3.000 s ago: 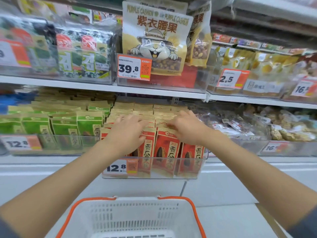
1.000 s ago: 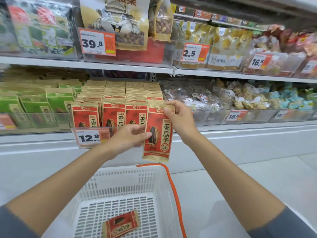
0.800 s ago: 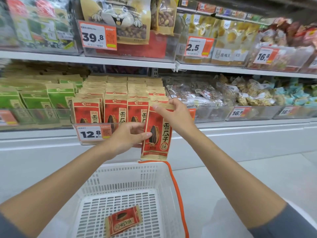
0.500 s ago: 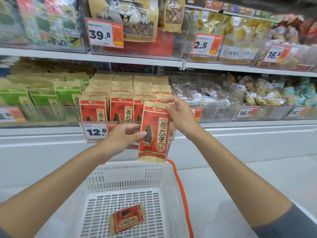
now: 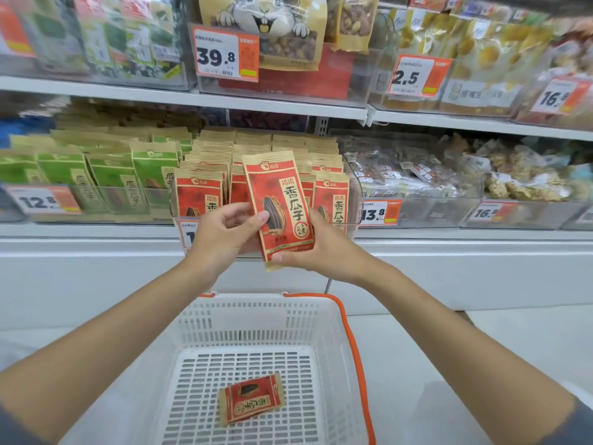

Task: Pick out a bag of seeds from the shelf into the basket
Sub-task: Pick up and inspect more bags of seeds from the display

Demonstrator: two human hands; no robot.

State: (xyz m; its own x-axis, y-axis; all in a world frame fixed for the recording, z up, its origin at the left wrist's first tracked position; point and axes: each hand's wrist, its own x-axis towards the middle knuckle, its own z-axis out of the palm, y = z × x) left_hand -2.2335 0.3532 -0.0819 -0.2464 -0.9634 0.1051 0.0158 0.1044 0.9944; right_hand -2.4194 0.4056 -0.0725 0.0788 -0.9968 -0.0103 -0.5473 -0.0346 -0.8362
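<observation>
Shop aisle, snack shelf (image 5: 128,232): one red bag of seeds (image 5: 279,203), upright over the white basket (image 5: 256,298), gripped by left hand (image 5: 221,236) and right hand (image 5: 324,248); best lowered straight in, released low.

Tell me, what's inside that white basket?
One red bag of seeds lies flat on the basket floor. The left forearm hides its left side; the near end is out of frame.

Grey left sleeve (image 5: 11,428), grey right sleeve (image 5: 579,419); forearms (image 5: 449,332) bare.
</observation>
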